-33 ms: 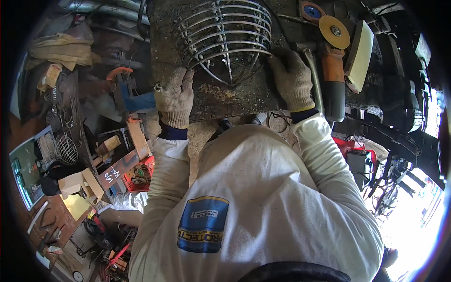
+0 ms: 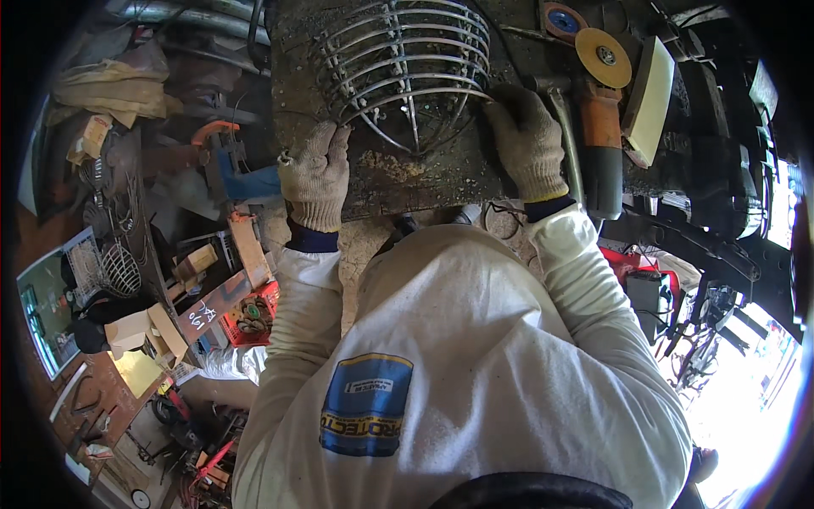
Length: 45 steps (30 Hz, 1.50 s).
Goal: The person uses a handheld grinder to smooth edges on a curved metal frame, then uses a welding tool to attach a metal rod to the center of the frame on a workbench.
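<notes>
A domed grille of curved metal bars (image 2: 398, 64), shaped like a mask guard, rests on the dark wooden bench (image 2: 458, 182). My left hand (image 2: 317, 172), in a knitted work glove, pinches the left end of the grille's nearest crossbar between thumb and fingers. At the opposite end of that bar, my gloved right hand (image 2: 527, 140) has its fingers closed on the tip. The fingertips are partly hidden by the gloves' bulk. The grille's pointed bottom faces me, between the two hands.
Right of my right hand lie an angle grinder (image 2: 603, 144) with a yellow disc, a hammer (image 2: 561, 119) and a pale block (image 2: 651, 102). A blue-faced disc (image 2: 565, 20) sits behind. Crumbly debris (image 2: 392, 166) is on the bench. Left of it stand a blue tool (image 2: 246, 180) and a red crate (image 2: 252, 314).
</notes>
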Tool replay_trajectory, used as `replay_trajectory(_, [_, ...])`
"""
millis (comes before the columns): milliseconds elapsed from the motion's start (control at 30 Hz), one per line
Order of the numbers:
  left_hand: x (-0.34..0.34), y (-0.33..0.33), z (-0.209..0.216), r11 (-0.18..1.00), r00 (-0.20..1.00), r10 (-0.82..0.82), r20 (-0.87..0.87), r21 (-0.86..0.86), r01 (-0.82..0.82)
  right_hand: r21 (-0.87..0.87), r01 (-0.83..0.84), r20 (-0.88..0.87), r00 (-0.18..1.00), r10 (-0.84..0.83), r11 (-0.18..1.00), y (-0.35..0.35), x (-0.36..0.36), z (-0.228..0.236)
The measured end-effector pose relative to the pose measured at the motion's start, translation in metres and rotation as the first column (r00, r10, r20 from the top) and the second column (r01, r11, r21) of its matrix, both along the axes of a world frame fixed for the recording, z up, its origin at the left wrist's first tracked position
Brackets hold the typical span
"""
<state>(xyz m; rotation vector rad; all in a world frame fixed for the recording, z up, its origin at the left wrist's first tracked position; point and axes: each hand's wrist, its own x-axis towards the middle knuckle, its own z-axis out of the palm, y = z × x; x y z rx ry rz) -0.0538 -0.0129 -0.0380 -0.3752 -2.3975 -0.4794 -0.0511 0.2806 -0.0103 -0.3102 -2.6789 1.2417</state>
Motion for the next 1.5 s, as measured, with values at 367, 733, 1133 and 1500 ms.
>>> replay_trajectory(367, [-0.003, -0.009, -0.010, 0.975, 0.992, -0.072, -0.108, -0.219, 0.047, -0.104, -0.130, -0.052, 0.991, 0.125, 0.986, 0.013, 0.009, -0.009])
replay_trajectory(733, [-0.001, -0.013, -0.011, 0.973, 0.994, -0.006, -0.109, -0.230, -0.019, -0.187, -0.098, -0.141, 0.987, 0.072, 0.978, 0.035, 0.045, 0.017])
replay_trajectory(1133, [-0.002, -0.019, -0.010, 0.885, 0.992, -0.082, -0.095, -0.466, 0.029, -0.094, 0.716, -0.541, 0.547, -0.639, 0.692, 0.180, 0.119, 0.015])
replay_trajectory(1500, [-0.003, -0.031, -0.033, 0.936, 0.999, 0.035, 0.000, -0.351, -0.033, -0.005, 0.964, -0.160, 0.262, -0.952, 0.267, 0.300, 0.140, 0.007])
